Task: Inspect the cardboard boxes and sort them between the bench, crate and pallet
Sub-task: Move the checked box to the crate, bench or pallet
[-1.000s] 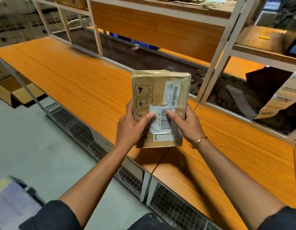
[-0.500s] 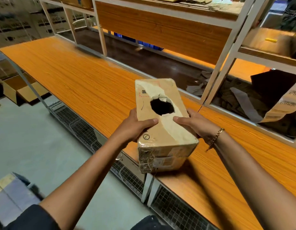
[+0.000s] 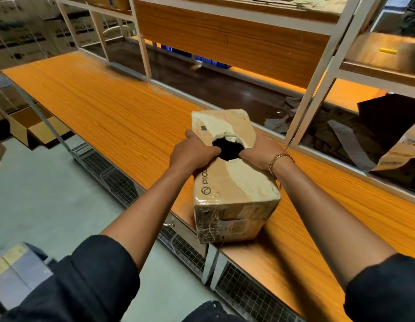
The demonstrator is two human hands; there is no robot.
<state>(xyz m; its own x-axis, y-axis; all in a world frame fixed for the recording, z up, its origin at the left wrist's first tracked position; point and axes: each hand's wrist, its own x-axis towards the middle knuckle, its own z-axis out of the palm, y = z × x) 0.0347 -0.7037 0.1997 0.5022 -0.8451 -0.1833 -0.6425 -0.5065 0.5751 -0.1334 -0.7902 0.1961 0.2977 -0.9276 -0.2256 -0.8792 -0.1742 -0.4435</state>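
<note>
A brown cardboard box (image 3: pixel 234 187), wrapped in clear film, lies lengthwise over the orange wooden bench (image 3: pixel 104 108) near its front edge. Its top face is torn, with a ragged dark hole (image 3: pixel 228 149) in it. My left hand (image 3: pixel 192 152) grips the box's left side, its thumb at the hole's left rim. On the right side my right hand (image 3: pixel 260 152), with a gold bracelet at the wrist, holds the box, its thumb at the hole's right rim. Labels show on the near end face.
White shelf uprights (image 3: pixel 311 89) and a wood panel rise behind the bench. An open cardboard carton (image 3: pixel 37 131) stands on the floor at left, with stacked cartons behind it. Wire mesh (image 3: pixel 118 180) runs under the bench front. Torn cardboard and dark scraps (image 3: pixel 385 135) lie behind the bench at right.
The box was tipped from upright, label side facing me, to lying flat with the torn hole on top. Both thumbs have shifted to the hole's rim.
</note>
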